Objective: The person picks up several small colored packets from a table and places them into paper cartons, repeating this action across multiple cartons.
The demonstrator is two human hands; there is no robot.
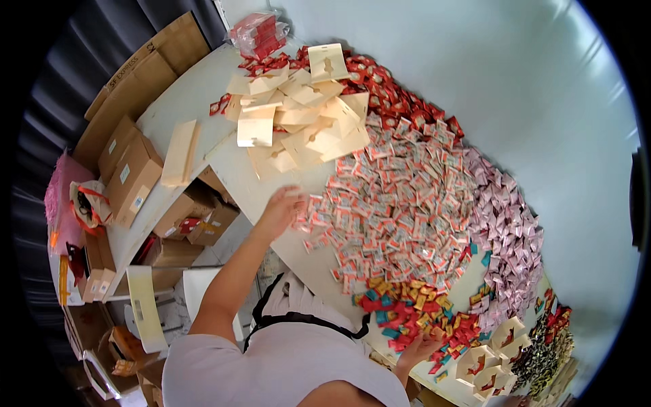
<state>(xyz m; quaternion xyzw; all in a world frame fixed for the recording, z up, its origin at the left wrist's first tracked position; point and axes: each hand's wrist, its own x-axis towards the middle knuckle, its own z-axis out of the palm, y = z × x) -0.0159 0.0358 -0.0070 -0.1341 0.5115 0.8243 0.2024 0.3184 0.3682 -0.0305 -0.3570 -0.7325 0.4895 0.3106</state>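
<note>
My left hand [282, 212] is over the table at the near edge of a large heap of small white-and-orange packets [402, 203]. Its fingers are curled beside a few packets; blur hides whether they grip any. Low in the view, my right hand [422, 348] touches a mixed pile of red, yellow and teal wrapped pieces [407, 315], and what its fingers hold cannot be made out. Right of that hand, several open cream paper boxes [478, 364] stand with red pieces inside. Flat cream box blanks [305, 117] lie heaped at the far side.
Red packets [402, 104] and pale pink packets [503, 224] line the wall side. Dark and gold pieces [546, 351] lie at the lower right. Cardboard boxes [135, 175] stand on the left table [168, 109], with more cartons below. White chairs [147, 310] stand at the left.
</note>
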